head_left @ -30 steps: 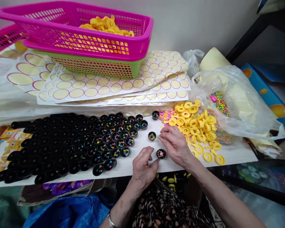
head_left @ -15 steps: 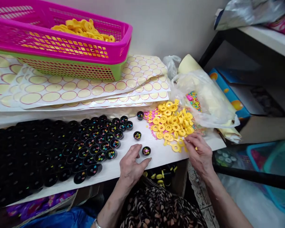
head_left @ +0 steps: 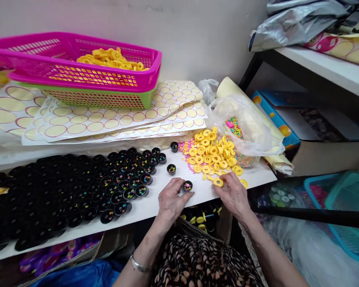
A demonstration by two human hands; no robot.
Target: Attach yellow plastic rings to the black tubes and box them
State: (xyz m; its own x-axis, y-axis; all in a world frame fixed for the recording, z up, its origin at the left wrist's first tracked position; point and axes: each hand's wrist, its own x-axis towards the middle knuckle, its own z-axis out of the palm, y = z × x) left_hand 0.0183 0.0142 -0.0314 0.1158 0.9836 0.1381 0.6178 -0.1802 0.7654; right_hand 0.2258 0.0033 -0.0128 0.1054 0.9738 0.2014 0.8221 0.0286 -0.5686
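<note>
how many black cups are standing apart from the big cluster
3: one black cup at the left hand, another behind it, the third farther back beside pink beads. The hands may hide more.

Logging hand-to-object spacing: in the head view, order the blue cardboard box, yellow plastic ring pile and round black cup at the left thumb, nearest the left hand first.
1. Round black cup: at the left hand, between thumb and fingers.
2. Yellow plastic ring pile: right of the cup, farther back.
3. Blue cardboard box: farthest right and back.
</note>
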